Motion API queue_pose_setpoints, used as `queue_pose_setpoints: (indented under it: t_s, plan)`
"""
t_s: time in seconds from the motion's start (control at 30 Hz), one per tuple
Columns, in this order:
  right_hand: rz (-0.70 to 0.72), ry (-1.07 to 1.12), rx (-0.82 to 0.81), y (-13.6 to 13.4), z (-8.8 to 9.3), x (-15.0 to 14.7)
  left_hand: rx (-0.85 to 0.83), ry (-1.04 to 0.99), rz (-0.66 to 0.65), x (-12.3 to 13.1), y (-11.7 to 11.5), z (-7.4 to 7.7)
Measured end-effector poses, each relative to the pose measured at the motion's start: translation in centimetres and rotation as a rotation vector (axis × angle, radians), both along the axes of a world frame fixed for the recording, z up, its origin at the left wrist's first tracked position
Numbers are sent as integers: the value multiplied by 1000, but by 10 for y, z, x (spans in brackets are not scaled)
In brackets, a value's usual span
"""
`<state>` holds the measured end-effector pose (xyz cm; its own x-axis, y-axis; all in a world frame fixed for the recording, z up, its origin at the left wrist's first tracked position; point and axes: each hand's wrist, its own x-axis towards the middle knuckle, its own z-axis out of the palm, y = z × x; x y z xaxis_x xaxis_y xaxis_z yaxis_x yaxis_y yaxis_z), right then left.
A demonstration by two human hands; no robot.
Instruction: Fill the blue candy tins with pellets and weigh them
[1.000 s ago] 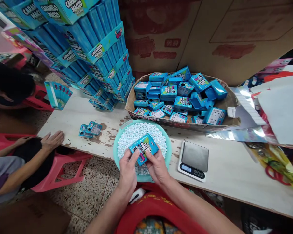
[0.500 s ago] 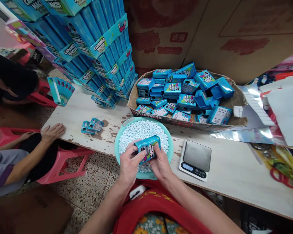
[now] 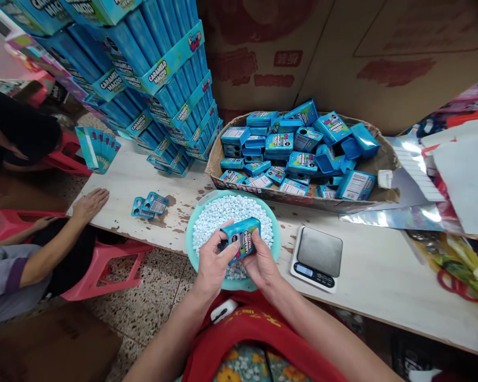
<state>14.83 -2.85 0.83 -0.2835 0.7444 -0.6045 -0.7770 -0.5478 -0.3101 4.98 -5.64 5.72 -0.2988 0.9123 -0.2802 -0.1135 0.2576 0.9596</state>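
Note:
A blue candy box (image 3: 244,240) with a printed label is held between both hands, above a mint-green basin (image 3: 276,233) full of small pale candies (image 3: 233,212). My left hand (image 3: 214,261) grips its left end, the thumb lying on the printed face. On the other end, my right hand (image 3: 260,262) has its thumb at the upper right edge and its fingers beneath. The underside of the box is hidden from view.
Behind the basin lies a cardboard tray (image 3: 263,196) of blue boxes. A digital scale (image 3: 317,258) is at the right. Flat blue pieces (image 3: 150,205) and stacked display cartons (image 3: 159,74) stand left. Another person's hand (image 3: 91,205) rests on the table edge (image 3: 123,231).
The box is turned slightly, and a finger of my left hand now shows raised at its top left. The other person's hand has moved slightly up the table edge.

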Motion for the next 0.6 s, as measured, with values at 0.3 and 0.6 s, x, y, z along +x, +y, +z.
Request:
queue_pose_setpoints:
  t_s: [0.3, 0.6]
  plan:
    - [74, 163, -114, 5, 12, 1, 165, 359, -15, -7, -10, 22]
    - [119, 217, -144, -1, 9, 4, 198, 589, -88, -6, -13, 17]
